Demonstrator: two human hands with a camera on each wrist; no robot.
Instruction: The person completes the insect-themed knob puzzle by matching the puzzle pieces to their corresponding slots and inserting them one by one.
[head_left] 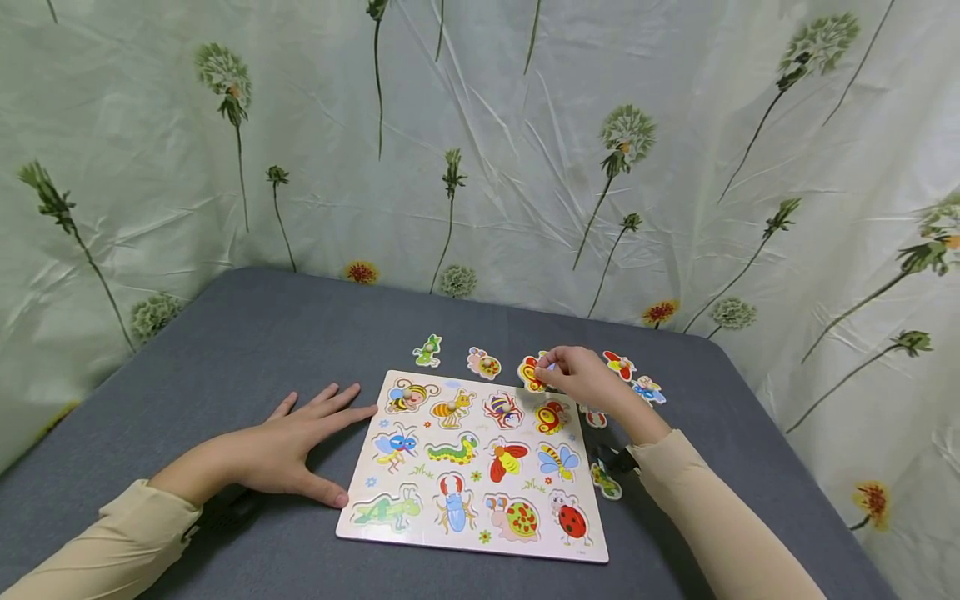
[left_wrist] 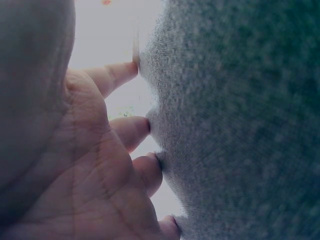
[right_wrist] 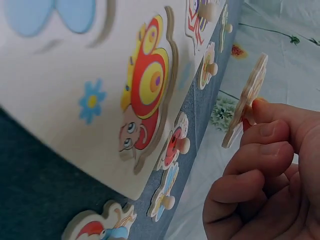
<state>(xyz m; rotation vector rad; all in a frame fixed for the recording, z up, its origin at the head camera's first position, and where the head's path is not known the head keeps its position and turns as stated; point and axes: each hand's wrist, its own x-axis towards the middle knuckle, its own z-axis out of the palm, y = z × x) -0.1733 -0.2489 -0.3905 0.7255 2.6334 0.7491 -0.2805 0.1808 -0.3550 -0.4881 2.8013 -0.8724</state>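
Note:
My right hand pinches a red-and-yellow butterfly puzzle piece between thumb and fingers, just beyond the board's far right corner. In the right wrist view the piece is seen edge-on, raised off the table. The pale wooden puzzle board lies flat, printed with insects. Its butterfly-shaped recess holds no piece. Knobbed bee, striped orange insect and spider pieces sit in the top row. My left hand rests with fingers spread, thumb and index fingertip at the board's left edge.
Beyond the board lie a green grasshopper piece and a snail piece. To the right are a red-winged piece, a blue piece and a green piece. Grey cloth covers the table; a flowered curtain hangs behind.

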